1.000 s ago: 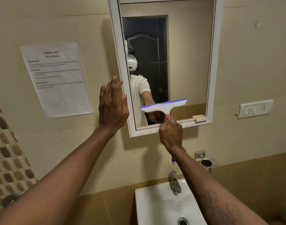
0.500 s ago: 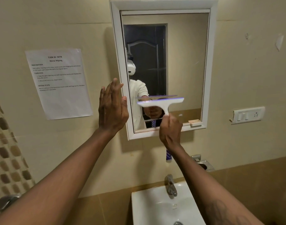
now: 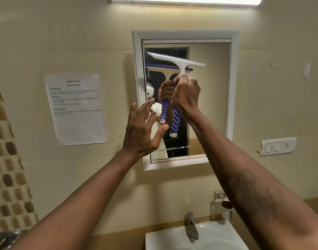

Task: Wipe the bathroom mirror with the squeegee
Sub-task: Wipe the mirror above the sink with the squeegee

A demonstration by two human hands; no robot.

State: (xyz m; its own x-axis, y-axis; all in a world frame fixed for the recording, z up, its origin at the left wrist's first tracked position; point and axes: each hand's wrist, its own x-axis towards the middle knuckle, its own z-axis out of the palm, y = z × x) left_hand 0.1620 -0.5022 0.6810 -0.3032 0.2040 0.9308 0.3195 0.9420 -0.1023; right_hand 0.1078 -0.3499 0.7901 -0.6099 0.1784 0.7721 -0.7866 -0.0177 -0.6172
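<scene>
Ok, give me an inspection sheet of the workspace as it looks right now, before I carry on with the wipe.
Surface: mirror in a white frame on the wall; a faint streak low on the glass.
Job's things: squeegee at the upper left of the glass, head tilted, blue-and-white handle pointing down.
Clutter: nothing seen on the glass.
Grippers: right hand closed around the squeegee handle; left hand open, fingers spread, at the frame's left edge, holding nothing.
Cables: nothing seen.
Surroundings: task sheet on the wall at left, switch plate at right, sink and tap below, light bar above.
</scene>
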